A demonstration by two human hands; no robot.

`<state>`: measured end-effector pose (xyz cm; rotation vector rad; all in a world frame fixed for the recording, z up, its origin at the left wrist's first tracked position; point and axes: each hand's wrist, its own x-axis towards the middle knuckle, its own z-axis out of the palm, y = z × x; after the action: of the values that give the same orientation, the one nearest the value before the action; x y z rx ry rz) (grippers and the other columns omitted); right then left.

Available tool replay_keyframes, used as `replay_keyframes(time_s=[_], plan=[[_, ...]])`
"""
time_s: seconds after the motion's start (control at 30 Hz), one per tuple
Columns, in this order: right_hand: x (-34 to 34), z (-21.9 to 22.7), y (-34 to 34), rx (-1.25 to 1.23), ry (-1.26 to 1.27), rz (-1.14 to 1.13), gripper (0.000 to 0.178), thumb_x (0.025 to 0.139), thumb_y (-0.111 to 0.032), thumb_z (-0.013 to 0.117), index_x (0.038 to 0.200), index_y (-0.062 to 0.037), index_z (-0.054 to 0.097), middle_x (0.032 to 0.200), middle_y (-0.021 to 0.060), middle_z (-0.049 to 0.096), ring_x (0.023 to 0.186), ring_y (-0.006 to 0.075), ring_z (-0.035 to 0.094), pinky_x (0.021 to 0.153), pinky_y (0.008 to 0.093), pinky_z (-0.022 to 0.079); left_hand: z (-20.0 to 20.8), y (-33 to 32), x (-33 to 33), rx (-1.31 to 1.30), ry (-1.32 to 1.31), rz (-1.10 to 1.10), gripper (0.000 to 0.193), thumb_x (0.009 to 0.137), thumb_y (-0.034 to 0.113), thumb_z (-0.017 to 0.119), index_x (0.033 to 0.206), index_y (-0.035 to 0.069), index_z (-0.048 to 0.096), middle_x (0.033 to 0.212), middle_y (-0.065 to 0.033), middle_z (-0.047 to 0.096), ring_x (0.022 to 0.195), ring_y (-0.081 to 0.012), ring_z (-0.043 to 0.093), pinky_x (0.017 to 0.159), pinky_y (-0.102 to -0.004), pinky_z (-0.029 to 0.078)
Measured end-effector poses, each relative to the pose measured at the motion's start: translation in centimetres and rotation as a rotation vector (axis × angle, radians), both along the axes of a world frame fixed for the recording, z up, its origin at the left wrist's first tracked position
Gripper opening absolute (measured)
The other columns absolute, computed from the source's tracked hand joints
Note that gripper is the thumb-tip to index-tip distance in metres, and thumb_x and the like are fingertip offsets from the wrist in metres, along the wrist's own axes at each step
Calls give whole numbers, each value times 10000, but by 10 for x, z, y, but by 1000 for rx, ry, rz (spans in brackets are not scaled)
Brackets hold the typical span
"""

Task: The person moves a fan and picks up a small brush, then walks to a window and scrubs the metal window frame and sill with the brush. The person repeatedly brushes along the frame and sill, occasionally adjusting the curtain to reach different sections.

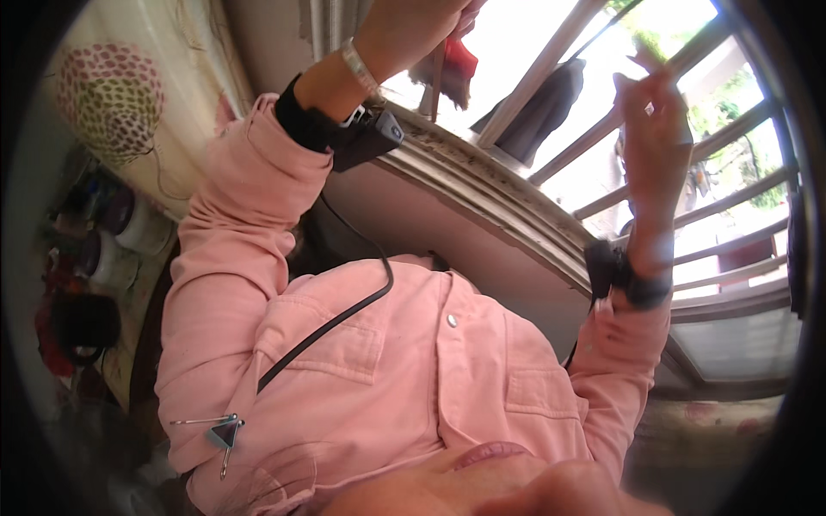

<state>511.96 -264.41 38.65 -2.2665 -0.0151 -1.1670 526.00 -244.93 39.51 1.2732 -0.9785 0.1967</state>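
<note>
My left hand point(422, 30) is raised at the top middle, its fingers curled closed and partly cut off by the picture's edge. Just below those fingers hangs a red thing with a dark, frayed-looking end point(447, 70); whether I grip it cannot be made out. Further right, my right hand point(658, 120) is up in front of the barred window point(594, 125). Motion and glare smear its fingers, and what they hold, if anything, is unclear. Between the two hands, a dark grey cloth point(546, 107) hangs by the bars.
A worn window sill point(482, 176) runs slantwise below the bars. At the left hangs a cream patterned curtain point(129, 95), above a cluttered surface with white tubs point(142, 224) and a black round object point(86, 328). A black cable point(344, 314) crosses my pink jacket.
</note>
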Motion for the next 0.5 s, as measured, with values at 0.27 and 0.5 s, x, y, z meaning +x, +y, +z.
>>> replay_keyframes(time_s=[0.27,0.5], plan=[[-61,-104,75,129,479,456,270,838,-87,625,1103,-34,622,836,64,634,625,104,551,565,249,458,-89,69,-45,-253,116,8,425,955,429,471,692,110,372,594,15,391,508,-97,386,495,-263,389],[-59,-106,75,236,548,568,240,847,-74,605,1083,-32,624,806,69,626,603,110,531,560,250,449,-89,69,-69,-409,31,161,415,970,411,439,691,113,362,587,9,384,500,-102,382,488,-267,398]])
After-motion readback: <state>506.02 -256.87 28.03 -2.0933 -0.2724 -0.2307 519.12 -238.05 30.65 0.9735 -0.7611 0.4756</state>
